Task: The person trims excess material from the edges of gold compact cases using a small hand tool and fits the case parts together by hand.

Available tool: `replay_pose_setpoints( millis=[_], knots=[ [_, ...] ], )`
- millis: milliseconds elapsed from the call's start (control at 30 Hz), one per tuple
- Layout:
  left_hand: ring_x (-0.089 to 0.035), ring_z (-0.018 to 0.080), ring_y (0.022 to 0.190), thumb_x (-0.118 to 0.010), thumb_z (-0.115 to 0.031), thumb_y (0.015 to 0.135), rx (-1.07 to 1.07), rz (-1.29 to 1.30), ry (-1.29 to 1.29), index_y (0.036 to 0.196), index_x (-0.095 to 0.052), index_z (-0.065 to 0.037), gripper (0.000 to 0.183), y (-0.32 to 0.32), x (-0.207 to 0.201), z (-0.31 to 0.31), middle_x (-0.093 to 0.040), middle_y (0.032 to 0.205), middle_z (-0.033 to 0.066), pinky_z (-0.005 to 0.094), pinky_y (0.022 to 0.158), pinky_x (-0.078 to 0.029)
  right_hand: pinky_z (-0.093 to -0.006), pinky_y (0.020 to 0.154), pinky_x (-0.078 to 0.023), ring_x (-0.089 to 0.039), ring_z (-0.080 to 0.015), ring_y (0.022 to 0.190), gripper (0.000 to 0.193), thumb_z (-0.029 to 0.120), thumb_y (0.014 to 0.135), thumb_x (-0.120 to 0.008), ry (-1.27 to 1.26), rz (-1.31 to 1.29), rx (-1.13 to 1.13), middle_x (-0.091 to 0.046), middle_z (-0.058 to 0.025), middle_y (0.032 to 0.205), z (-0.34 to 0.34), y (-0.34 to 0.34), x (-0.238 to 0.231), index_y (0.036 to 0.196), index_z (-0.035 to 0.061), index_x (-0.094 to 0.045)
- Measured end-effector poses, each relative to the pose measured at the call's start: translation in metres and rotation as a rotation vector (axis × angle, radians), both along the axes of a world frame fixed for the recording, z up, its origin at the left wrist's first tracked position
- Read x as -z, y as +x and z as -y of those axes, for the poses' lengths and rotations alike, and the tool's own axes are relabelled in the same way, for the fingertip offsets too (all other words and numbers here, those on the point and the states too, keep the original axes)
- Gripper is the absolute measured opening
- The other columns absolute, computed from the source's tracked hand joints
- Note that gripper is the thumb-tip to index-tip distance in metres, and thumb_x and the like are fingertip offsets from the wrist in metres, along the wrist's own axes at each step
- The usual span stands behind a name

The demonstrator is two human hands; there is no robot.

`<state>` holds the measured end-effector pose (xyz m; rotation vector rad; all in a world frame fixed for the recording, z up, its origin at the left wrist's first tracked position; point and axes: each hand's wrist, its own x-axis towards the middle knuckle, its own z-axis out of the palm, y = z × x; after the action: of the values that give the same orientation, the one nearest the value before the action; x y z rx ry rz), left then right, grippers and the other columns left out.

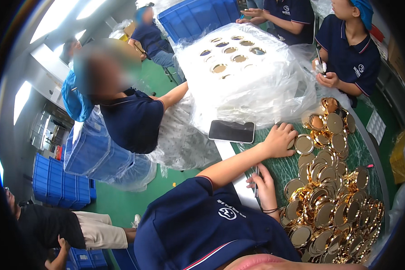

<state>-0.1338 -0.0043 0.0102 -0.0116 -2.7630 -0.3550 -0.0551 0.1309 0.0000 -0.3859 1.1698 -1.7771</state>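
Note:
My left hand (280,140) lies low over the green tabletop with its fingers curled. A sliver of a gold rim shows between its fingertips, so it seems closed on a round gold-rimmed disc, mostly hidden. Right beside it lies another mirror-faced gold disc (304,144). My right hand (265,185), a dark band at its wrist, is closed round a slim silver metal tool (256,182) that looks like tweezers. A big heap of shiny gold discs (325,213) spreads along the table next to both hands.
A black-screened phone (231,131) lies by a plastic-wrapped white surface (256,99) bearing several gold discs. Co-workers sit around it; one person (130,119) is close on the left. Blue crates (60,182) stand on the green floor. A pink-tipped item (370,166) lies near the table's right edge.

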Motion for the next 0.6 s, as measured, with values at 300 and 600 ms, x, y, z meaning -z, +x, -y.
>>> replay_pose_setpoints(
  millis=[300,600],
  knots=[
    [-0.048,0.0258,0.094,-0.067,-0.036,0.067,-0.043,-0.024,-0.012,0.1,-0.053,-0.008,0.045,-0.0034,0.0049,-0.003,-0.05,0.098,0.0099,0.0378,0.076,-0.039,-0.0276,0.06,-0.054,-0.061,-0.0166,0.076,0.044,0.004,0.089,-0.044,0.011,0.044,0.0,-0.049,-0.0101,0.115,-0.0007,0.0013,-0.0042,0.132,-0.0031,-0.036],
    [-0.048,0.0261,0.094,-0.066,-0.034,0.068,-0.06,-0.032,-0.019,0.097,-0.053,-0.008,0.041,-0.0036,0.0053,-0.004,-0.05,0.097,0.0103,0.0374,0.076,-0.039,-0.0274,0.06,-0.054,-0.061,-0.0175,0.076,0.043,0.005,0.09,-0.044,0.02,0.065,0.014,-0.048,-0.0102,0.114,-0.0004,0.0012,-0.0062,0.131,-0.0036,-0.036]
  ],
)
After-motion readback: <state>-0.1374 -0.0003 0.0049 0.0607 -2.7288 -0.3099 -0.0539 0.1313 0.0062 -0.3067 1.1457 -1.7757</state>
